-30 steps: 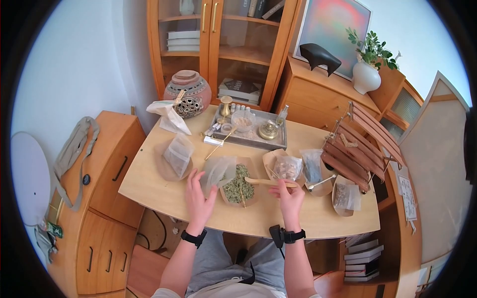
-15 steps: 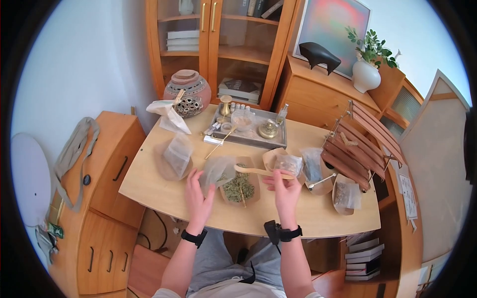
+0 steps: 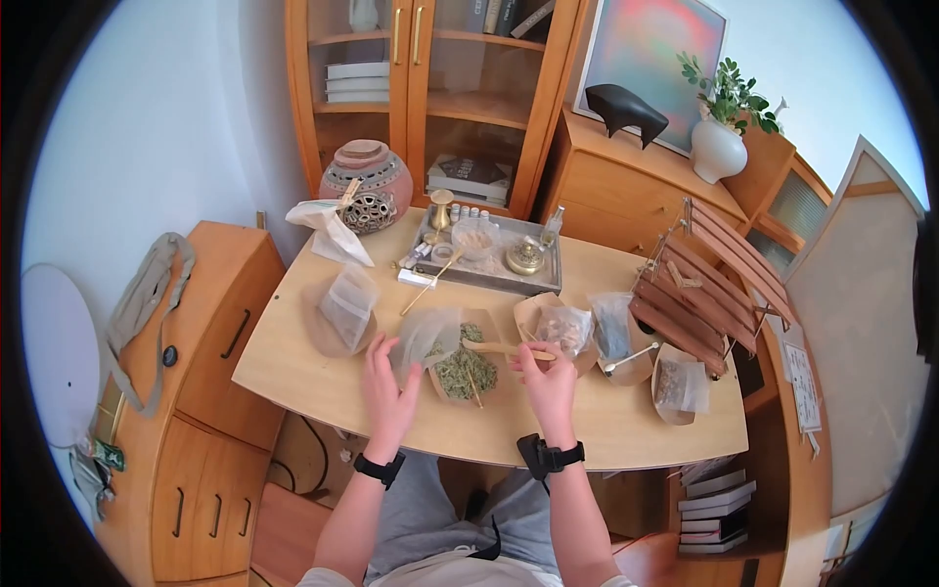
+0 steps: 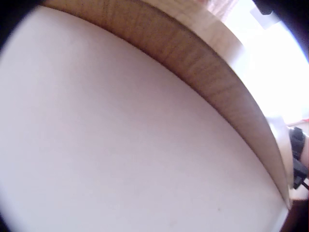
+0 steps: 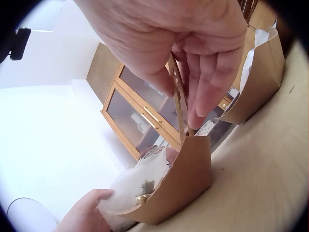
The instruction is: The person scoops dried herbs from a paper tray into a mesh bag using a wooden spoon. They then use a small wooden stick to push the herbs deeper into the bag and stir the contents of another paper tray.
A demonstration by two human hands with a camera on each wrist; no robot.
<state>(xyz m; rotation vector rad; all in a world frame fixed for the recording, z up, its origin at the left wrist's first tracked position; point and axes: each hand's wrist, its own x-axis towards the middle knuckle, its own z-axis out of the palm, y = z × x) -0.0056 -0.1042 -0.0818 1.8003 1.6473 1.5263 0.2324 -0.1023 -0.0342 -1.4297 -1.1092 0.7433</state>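
Note:
My right hand (image 3: 550, 391) pinches wooden tongs (image 5: 177, 104), their tips over the dried green herb (image 3: 458, 377). The herb lies in a brown paper tray (image 5: 186, 179), with a thin gold-coloured spoon (image 3: 474, 386) resting in it. My left hand (image 3: 391, 399) holds a translucent mesh bag (image 3: 428, 338) between thumb and fingers, at the left of that tray. The bag overlaps the tray's left side in the head view. Mostly the table's underside (image 4: 120, 130) and edge show in the left wrist view, and the left hand is out of it.
Other paper trays with mesh bags stand left (image 3: 323, 338) and right (image 3: 675, 396); a white-tipped spoon (image 3: 631, 359) lies across one. Behind are a grey tray (image 3: 499, 282) of small vessels and a pierced clay pot (image 3: 377, 181). A slatted wooden rack (image 3: 685, 303) stands at the right.
My right hand has moved left, and the tongs have come from the herb tray's right side to over the herb. My left hand stays at the mesh bag.

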